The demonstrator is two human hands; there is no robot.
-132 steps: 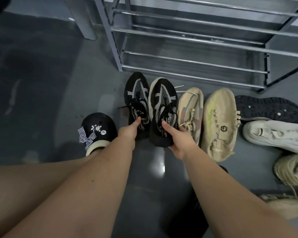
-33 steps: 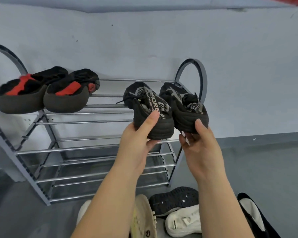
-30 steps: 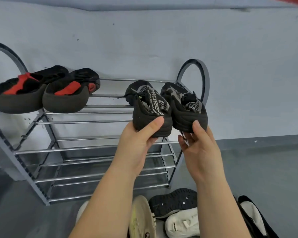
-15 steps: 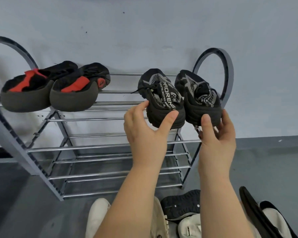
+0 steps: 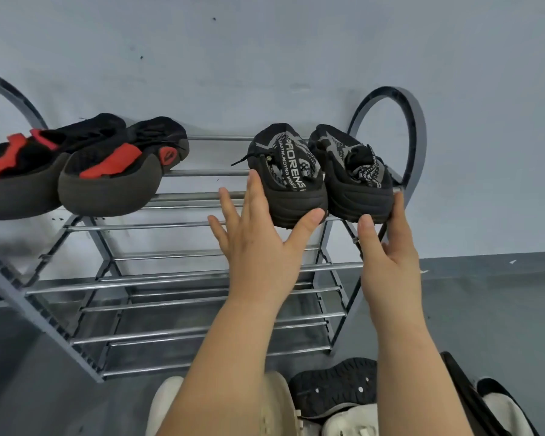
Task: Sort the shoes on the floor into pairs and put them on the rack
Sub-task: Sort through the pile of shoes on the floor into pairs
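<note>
The fingers of the left hand (image 5: 252,243) are spreading out straight, and only the thumb is touching the heel of the left black sneaker (image 5: 288,176); the hand is not grasping it. The fingers of the right hand (image 5: 387,262) are also lying almost straight, the thumb is pressing under the heel of the right black sneaker (image 5: 353,174) and the other fingers are leaning on its right side. Both sneakers are standing just beside each other at the right end of the top shelf of the metal rack (image 5: 177,281), toes pointing to the far wall. At the left end a black and red pair (image 5: 85,168) is resting. Near the bottom, more shoes (image 5: 334,391) are lying on the floor.
</note>
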